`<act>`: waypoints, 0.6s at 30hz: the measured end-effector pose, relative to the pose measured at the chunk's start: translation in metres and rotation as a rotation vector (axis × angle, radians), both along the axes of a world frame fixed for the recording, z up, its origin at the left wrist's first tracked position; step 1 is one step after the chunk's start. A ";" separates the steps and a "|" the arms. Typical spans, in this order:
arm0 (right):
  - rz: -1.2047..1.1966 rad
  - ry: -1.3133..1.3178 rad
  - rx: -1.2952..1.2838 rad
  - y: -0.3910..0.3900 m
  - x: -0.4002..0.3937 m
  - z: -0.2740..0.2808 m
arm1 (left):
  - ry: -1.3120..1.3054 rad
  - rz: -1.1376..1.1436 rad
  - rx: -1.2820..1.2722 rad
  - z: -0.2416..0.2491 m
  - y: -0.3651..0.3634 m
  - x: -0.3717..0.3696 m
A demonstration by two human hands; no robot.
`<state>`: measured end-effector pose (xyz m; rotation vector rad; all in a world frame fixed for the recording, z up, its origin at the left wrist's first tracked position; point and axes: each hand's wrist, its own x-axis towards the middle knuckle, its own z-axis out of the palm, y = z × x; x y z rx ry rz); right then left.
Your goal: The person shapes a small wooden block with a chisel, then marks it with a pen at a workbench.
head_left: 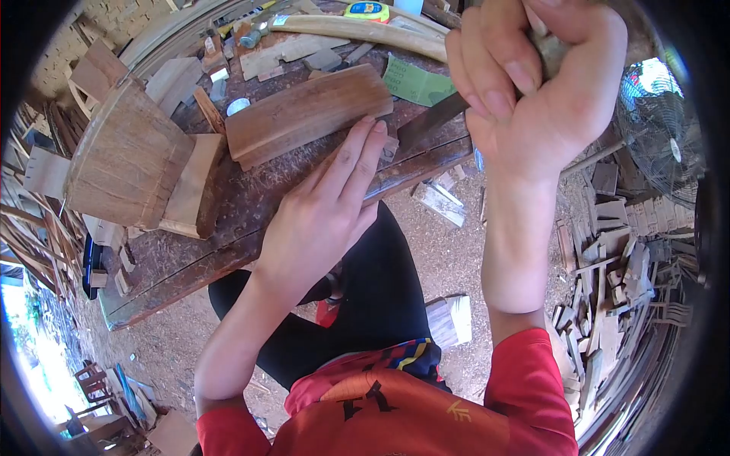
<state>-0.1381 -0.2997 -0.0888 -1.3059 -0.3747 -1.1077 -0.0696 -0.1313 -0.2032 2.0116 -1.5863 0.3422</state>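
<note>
My left hand [323,201] lies at the bench's front edge with its fingers stretched out. Its fingertips rest against the near right end of a curved brown wood block [312,110]. A small piece of wood [389,150] sticks out beside those fingers, and the thumb is hidden. Raised at the upper right, my right hand [532,76] has its fingers curled round something greyish that I cannot make out. A dark flat strip [432,124] runs along the bench edge from near my left fingertips and passes behind my right hand.
On the worn bench [175,266] stand a wooden bucket-shaped piece [125,156] and a wood block [199,186]. Behind lie green sandpaper [418,80], a tape measure [366,11] and a long curved stick [357,30]. Wood scraps [608,304] and a fan [658,129] are at the right.
</note>
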 end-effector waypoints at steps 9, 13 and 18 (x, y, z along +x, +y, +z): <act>-0.448 -0.180 -0.253 -0.009 0.020 -0.009 | -0.014 0.003 -0.003 -0.001 0.000 0.000; 0.155 -0.149 -0.306 -0.044 0.013 -0.010 | -0.021 -0.001 -0.007 -0.001 0.000 0.000; 0.023 -0.141 -0.094 -0.023 0.003 -0.001 | -0.095 -0.004 0.055 0.001 0.002 0.002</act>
